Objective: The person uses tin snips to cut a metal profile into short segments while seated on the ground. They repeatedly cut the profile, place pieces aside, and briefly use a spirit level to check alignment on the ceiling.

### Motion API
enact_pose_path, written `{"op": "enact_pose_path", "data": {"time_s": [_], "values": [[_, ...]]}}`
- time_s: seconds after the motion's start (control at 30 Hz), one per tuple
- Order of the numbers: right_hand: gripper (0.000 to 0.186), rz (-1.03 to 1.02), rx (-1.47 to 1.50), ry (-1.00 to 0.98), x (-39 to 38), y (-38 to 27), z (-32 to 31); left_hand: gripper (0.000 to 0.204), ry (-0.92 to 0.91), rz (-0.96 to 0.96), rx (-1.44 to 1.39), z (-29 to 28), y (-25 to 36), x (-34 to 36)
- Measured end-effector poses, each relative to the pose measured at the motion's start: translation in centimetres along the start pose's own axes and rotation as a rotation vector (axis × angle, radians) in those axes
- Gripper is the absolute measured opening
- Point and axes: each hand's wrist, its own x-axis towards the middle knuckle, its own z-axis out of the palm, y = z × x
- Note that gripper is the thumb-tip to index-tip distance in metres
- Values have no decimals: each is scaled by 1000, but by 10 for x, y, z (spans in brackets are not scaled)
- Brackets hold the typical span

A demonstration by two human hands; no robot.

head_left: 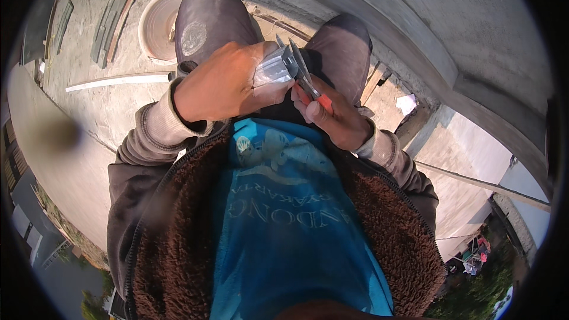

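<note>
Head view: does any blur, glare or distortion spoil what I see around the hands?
Head view: left hand and right hand look fairly sharp, with bright highlights on the silvery metal piece; head view, left side: a dark, blurred smudge; head view, rim: the grey wall curves, corners go black.

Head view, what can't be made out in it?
In the head view:
Left hand: palm hidden by its own back.
Silver metal piece: far side turned away.
Red-handled snips: handles partly covered by right hand.
Basin: right part hidden behind left knee.
Colourful pile: too small to identify.
</note>
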Motion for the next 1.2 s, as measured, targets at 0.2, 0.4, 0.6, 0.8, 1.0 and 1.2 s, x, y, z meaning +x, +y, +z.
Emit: {"op": "enact_pose_path", "data": {"time_s": [0.2, 0.4, 0.6, 0.8, 1.0, 1.2], "values": [[69, 42, 31, -22, 0, 2, 2, 28, -22, -68, 34, -1, 0, -2], [42, 6, 36, 24, 0, 2, 8, 29, -67, -38, -33, -6, 1, 1], [46, -11, -38, 113, 2, 11, 13, 34, -39, -49, 20, -7, 0, 2], [53, -12, -351, 210, -2, 6, 0, 55, 88, -102, 41, -4, 4, -13], [57, 27, -231, 88, -10, 4, -3, 32, 227, -85, 36, -2, 3, -13], [59, -29, -127, 31, -5, -3, -2, 31, 182, -94, -2, -3, 0, -14]]}}
